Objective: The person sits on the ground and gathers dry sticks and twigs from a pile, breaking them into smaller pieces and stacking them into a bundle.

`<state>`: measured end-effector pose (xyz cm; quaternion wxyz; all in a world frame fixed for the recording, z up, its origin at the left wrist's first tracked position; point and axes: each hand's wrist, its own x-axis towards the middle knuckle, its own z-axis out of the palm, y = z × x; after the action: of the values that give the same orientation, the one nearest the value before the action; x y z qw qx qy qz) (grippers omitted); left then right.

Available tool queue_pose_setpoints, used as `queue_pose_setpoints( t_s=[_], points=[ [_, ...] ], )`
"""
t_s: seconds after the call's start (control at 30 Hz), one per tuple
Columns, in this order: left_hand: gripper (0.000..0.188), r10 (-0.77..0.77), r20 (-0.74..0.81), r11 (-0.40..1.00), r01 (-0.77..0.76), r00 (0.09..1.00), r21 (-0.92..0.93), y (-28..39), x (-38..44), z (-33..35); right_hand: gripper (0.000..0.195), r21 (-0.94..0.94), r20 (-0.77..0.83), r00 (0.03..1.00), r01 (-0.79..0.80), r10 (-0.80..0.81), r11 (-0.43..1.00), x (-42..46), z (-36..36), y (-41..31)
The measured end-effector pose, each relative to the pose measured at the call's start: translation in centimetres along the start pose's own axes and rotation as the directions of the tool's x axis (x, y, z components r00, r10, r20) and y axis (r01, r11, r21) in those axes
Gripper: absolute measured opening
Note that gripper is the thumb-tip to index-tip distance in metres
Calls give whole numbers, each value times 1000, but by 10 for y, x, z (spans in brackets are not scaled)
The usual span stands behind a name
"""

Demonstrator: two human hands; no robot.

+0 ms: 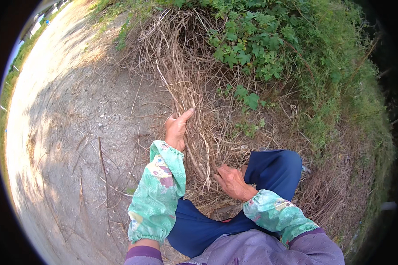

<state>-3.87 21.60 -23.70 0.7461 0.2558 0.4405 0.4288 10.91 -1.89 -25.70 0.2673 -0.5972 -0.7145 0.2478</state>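
A bundle of long, dry brown stems (192, 135) runs from the heap above down toward my knees. My left hand (176, 130) grips it at mid-length, with the thumb laid across the top. Below the left hand, the cut or broken ends of the stems spread loosely. My right hand (232, 183) is beside these lower ends, its fingers curled around dry stems close to the ground. Its fingertips are partly hidden. Patterned green sleeve covers (162, 188) reach to both wrists.
A tangled heap of dry vines (175, 43) rises ahead, topped by green leafy vines (252, 46). Feathery weeds (338, 89) grow on the right. Bare gritty soil (86, 96) with a thin stick (102, 162) extends left. My bent knee (278, 169) is near the right hand.
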Motion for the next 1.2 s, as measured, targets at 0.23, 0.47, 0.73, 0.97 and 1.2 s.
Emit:
queue_pose_setpoints(
  t_s=[0.23,0.47,0.73,0.97,1.2],
  points=[
    [41,92,-149,995,-84,985,60,-54,-20,4,16,-83,-60,996,59,-64,995,-52,20,2],
    [27,-283,427,939,339,859,-59,-12,-53,17,15,4,-45,999,-4,4,1000,-60,8,-3],
    [13,375,37,926,-372,926,-65,66,-40,0,34,-37,-250,958,139,-144,990,51,-32,10],
    [28,531,-409,831,-551,742,78,99,-40,-34,32,380,-45,536,-771,843,511,139,84,277],
    [30,432,-507,898,-411,746,159,89,-54,-58,40,204,-209,410,-870,888,449,222,101,351]
  ],
)
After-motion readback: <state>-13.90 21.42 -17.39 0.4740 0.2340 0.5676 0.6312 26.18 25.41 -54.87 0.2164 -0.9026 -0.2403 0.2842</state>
